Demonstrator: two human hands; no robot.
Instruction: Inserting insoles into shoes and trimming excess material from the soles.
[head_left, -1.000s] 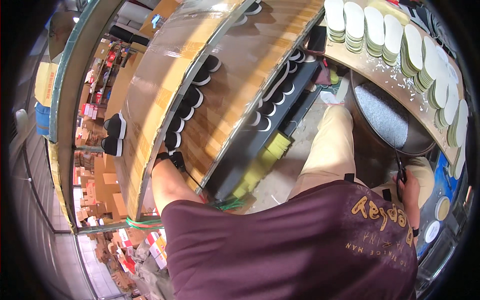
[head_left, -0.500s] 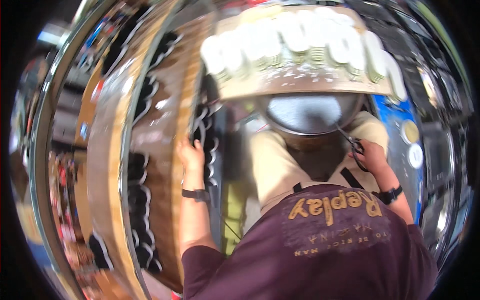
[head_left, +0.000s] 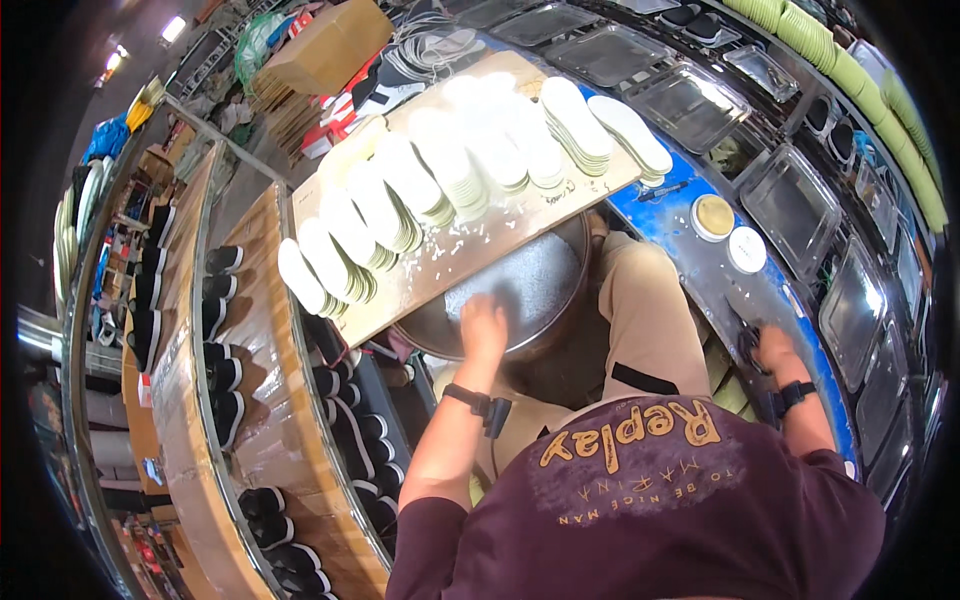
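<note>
My left hand [head_left: 485,328] is over the near side of a wide round metal basin [head_left: 574,300] between my knees. Its fingers are partly smeared by motion, so what they hold, if anything, cannot be made out. Pale material covers the basin's inside. Off to the right, my right hand [head_left: 775,350] grips the handles of black scissors [head_left: 746,338] low over a blue-edged bench [head_left: 690,270]. A board [head_left: 480,262] rests across the far part of the basin. It carries several stacks of white insoles [head_left: 440,165], with small white scraps scattered in front of them.
Slanted wooden racks [head_left: 265,350] with black shoes [head_left: 228,375] line the left side. On the bench lie a tan round lid [head_left: 713,216], a white round lid [head_left: 746,250] and a pen [head_left: 664,190]. Clear trays [head_left: 790,200] stand beyond. A cardboard box [head_left: 335,45] sits at the back.
My left hand has moved from the shoe rack to over the basin. My right hand has carried the scissors from the basin's rim to the bench. The view has turned.
</note>
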